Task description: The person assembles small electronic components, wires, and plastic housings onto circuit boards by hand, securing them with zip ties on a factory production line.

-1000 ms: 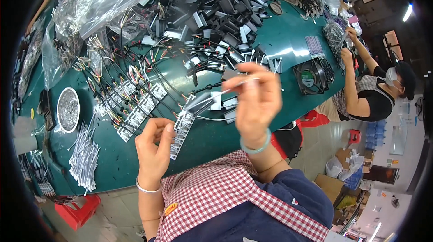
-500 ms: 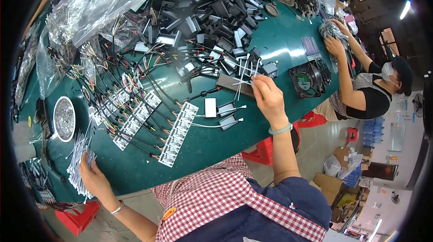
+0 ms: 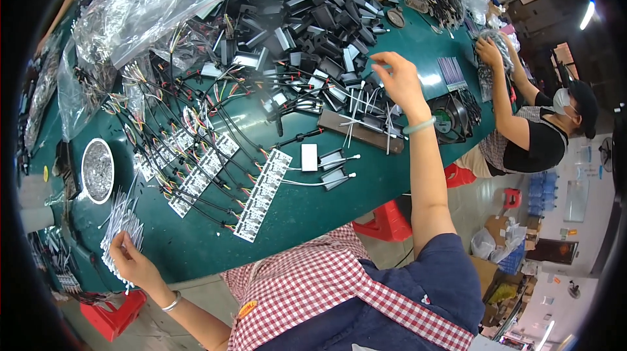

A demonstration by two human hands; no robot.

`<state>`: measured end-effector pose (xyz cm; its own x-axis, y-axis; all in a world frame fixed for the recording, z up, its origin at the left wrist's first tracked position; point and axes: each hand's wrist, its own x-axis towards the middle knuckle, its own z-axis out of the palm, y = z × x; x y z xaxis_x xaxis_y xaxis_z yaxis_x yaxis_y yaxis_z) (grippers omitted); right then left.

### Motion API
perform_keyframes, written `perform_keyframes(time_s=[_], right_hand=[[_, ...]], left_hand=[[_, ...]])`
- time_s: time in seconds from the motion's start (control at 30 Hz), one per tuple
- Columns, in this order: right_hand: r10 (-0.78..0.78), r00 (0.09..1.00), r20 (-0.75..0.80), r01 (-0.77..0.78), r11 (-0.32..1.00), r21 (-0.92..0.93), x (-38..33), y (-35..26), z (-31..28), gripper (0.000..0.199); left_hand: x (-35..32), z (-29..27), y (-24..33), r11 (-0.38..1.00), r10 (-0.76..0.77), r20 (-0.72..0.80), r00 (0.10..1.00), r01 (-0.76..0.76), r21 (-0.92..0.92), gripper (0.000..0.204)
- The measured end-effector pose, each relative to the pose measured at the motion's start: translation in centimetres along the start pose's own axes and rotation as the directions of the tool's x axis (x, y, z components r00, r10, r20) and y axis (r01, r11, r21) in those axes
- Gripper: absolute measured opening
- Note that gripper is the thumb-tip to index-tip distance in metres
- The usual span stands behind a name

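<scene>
Left hand [image 3: 127, 258] at 8 o'clock pinches the white tie bundle [image 3: 121, 225] at the tabletop [image 3: 196, 246] edge. Right hand [image 3: 398, 80] at 1 o'clock hovers loosely spread, holding nothing, over black parts [image 3: 307, 17]. Risk: the wrist could snag loose ties [image 3: 366, 106] and scatter them.

A black fan [image 3: 449, 116] sits near clear plastic bags [image 3: 140, 8].

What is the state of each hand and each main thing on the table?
Left hand: on the pile of small white parts at the table edge.
Right hand: raised over the black modules, fingers spread, empty as far as visible.
Clear plastic bag: crumpled, lying flat.
Black fan: lying flat.
</scene>
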<state>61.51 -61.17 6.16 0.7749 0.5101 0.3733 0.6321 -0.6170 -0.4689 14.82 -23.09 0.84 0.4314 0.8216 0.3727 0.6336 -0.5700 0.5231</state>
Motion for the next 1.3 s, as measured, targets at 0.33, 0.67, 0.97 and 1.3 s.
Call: perform_keyframes(time_s=[0.33, 0.67, 0.97, 1.3], right_hand=[[0.196, 0.964, 0.181, -0.14, 0.95, -0.281, 1.4, 0.6, 2.4, 0.018], [0.176, 0.984, 0.004, -0.144, 0.79, 0.595, -2.7, -6.9, 0.5, 0.015], [-0.082, 0.987, 0.141, -0.059, 0.627, 0.777, -7.2, -15.0, 4.3, 0.027], [-0.22, 0.958, 0.183, 0.005, 0.652, 0.758, -8.5, -18.8, 6.6, 0.034]], left_hand=[[2.6, -2.0, 3.5, 0.91, 0.001, -0.371, 0.929, -0.154, -0.384, 0.014], [3.9, -0.5, 10.4, 0.892, 0.013, -0.275, 0.961, -0.136, -0.431, 0.022], [2.4, 1.5, 18.2, 0.669, 0.58, 0.058, 0.813, -0.434, -0.603, 0.032], [0.6, 3.6, 19.9, 0.682, 0.539, 0.136, 0.831, -0.336, -0.65, 0.011]])
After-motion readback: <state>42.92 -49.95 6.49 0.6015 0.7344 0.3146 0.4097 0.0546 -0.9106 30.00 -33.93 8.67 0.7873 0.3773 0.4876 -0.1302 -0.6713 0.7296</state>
